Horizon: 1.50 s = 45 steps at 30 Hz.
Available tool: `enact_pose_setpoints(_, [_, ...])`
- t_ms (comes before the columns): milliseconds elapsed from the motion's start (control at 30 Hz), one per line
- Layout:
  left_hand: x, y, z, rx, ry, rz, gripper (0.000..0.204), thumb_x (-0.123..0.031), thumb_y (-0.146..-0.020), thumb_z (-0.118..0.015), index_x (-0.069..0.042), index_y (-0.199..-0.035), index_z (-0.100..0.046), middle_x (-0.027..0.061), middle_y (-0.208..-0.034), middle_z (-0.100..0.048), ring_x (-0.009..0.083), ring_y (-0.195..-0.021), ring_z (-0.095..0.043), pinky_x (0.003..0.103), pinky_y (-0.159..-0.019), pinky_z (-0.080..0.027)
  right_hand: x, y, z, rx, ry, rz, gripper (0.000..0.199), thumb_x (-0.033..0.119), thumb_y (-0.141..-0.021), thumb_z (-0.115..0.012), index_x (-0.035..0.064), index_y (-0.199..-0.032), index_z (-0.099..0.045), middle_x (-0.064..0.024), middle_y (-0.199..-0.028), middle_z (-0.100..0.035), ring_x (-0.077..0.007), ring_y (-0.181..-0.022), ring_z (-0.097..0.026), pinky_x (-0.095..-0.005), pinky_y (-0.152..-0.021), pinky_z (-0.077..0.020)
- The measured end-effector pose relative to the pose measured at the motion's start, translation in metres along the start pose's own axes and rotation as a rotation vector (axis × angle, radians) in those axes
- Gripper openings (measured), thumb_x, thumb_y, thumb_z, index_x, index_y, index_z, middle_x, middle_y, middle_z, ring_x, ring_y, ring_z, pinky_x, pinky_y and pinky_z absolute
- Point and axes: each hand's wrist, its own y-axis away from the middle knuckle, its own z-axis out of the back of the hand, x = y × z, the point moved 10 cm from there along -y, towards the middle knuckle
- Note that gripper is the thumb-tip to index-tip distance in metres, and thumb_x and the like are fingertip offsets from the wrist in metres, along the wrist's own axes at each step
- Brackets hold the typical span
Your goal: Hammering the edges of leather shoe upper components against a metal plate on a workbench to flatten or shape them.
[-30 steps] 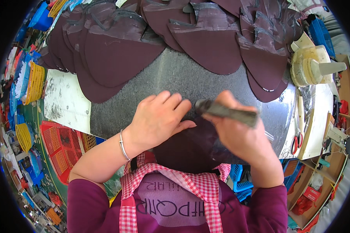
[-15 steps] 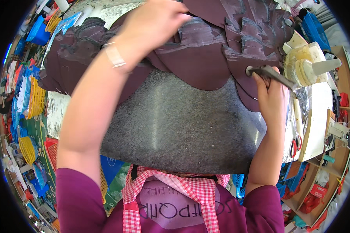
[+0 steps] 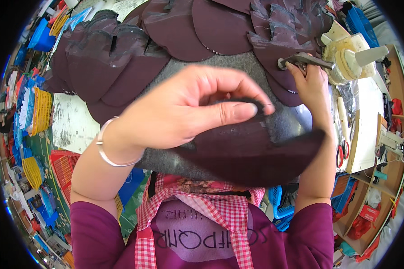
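My left hand (image 3: 179, 105) pinches a dark brown leather-like piece (image 3: 256, 154) by its upper edge, thumb against curled fingers. The piece hangs tilted over the near part of a speckled grey slab (image 3: 166, 163), blurred by motion. My right hand (image 3: 312, 85) grips a hammer (image 3: 307, 58) by its head end, next to the right-hand pile; the rest of the tool is hidden. Overlapping brown pieces of the same kind, with rounded edges and grey-smeared notched ends, lie in a left pile (image 3: 94, 67), a middle row (image 3: 177, 38) and a right pile (image 3: 274, 54).
A whitish plastic bottle (image 3: 350, 62) with a cone-shaped top stands right of the hammer. Red-handled scissors (image 3: 342, 150) lie on the white tabletop (image 3: 366, 116). Yellow baskets (image 3: 41, 112) and a red basket (image 3: 63, 168) stand to the left, wooden shelves (image 3: 368, 193) to the right.
My left hand has come back from the far pieces toward me, now holding a brown piece. My right hand still holds the hammer at the right, slightly farther up in the picture.
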Motion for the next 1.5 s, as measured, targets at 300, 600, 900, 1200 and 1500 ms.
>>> enact_pose_setpoints(300, [0.062,0.017,0.019,-0.27,-1.024,-0.152,0.012,-0.009,-0.09,-0.08,-0.007,-0.101,-0.082,0.01,-0.094,-0.072,0.0278,-0.085,-0.072,0.04,-0.076,-0.057,0.094,0.09,0.004,0.278,-0.357,-0.022,0.019,0.016,-0.098,-0.078,0.0031,-0.105,-0.067,-0.0156,-0.083,-0.071,-0.0349,-0.072,-0.071,-0.0411,-0.067,-0.0543])
enact_pose_setpoints(600, [0.063,-0.001,0.032,-0.156,-1.005,-0.058,0.011,-0.015,-0.086,-0.085,-0.008,-0.092,-0.08,0.0069,-0.086,-0.073,0.0256,-0.071,-0.071,0.038,-0.068,-0.056,0.127,0.115,-0.018,0.354,-0.309,0.102,0.021,0.015,-0.098,-0.078,0.0064,-0.101,-0.059,-0.0176,-0.085,-0.071,-0.0458,-0.081,-0.073,-0.0494,-0.063,-0.0558])
enact_pose_setpoints(900, [0.056,0.004,0.024,0.026,-1.132,-0.454,0.01,-0.016,-0.084,-0.086,-0.011,-0.091,-0.079,-0.0002,-0.088,-0.07,0.0218,-0.08,-0.069,0.04,-0.067,-0.057,0.126,0.11,-0.019,0.369,-0.327,0.098,0.022,0.011,-0.097,-0.079,0.0055,-0.099,-0.057,-0.0189,-0.085,-0.071,-0.0456,-0.08,-0.073,-0.0489,-0.063,-0.0558])
enact_pose_setpoints(1200, [0.055,0.011,0.018,-0.019,-1.225,-0.489,0.012,-0.017,-0.081,-0.086,-0.012,-0.089,-0.078,-0.0023,-0.091,-0.069,0.0215,-0.082,-0.068,0.038,-0.069,-0.058,0.138,0.099,-0.019,0.341,-0.329,0.135,0.019,0.009,-0.098,-0.077,0.0049,-0.1,-0.058,-0.0199,-0.086,-0.071,-0.0456,-0.083,-0.073,-0.0497,-0.065,-0.0555])
enact_pose_setpoints(1500, [0.056,0.027,0.018,-0.154,-1.307,-0.371,0.016,-0.014,-0.079,-0.087,-0.011,-0.091,-0.077,-0.0013,-0.093,-0.07,0.0227,-0.086,-0.068,0.038,-0.071,-0.059,0.146,0.095,-0.025,0.349,-0.288,0.153,0.02,0.007,-0.098,-0.075,0.0054,-0.101,-0.055,-0.019,-0.085,-0.071,-0.046,-0.08,-0.072,-0.0497,-0.063,-0.0561])
